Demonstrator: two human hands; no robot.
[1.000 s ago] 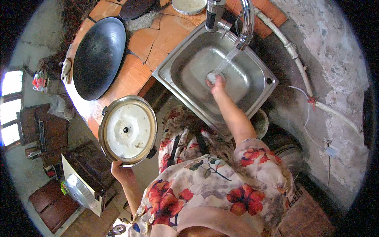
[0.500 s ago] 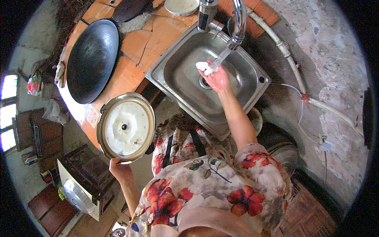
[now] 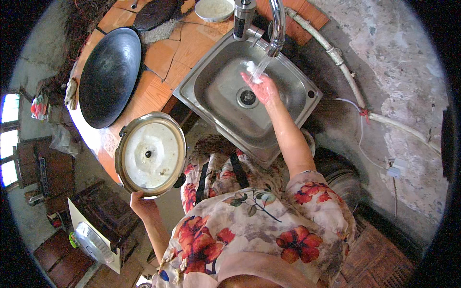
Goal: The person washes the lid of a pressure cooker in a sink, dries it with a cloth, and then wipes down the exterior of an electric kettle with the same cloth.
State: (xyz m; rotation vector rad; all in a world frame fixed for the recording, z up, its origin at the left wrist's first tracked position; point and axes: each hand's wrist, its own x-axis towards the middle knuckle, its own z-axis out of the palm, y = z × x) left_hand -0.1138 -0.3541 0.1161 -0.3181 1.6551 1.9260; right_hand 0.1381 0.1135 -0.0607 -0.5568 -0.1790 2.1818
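My left hand [image 3: 143, 206] grips the lower rim of a pressure cooker lid [image 3: 158, 139]. The round lid is tilted up beside the counter, its pale inner face and small black centre knob toward me. Over the steel sink [image 3: 216, 79], my right hand [image 3: 265, 90] is palm up under running water, holding a soft white wad [image 3: 251, 68] on its fingers. Whether the wad is cloth or sponge I cannot tell. Water from the curved chrome faucet [image 3: 278, 31] falls on the wad and fingers. Below the hand, the drain [image 3: 247, 97] shows.
A large black wok [image 3: 110, 79] is set in the tiled counter [image 3: 149, 93], left of the sink. Behind stand a dark round lid [image 3: 154, 13] and a white bowl [image 3: 214, 10]. A pipe [image 3: 331, 55] runs along the right wall. Lower left, a table [image 3: 79, 206] holds a shiny metal lid [image 3: 93, 240].
My right hand has turned slightly and drawn the white wad closer beneath the stream, uncovering the drain. My left hand still holds the lid. The whole view has shifted a little.
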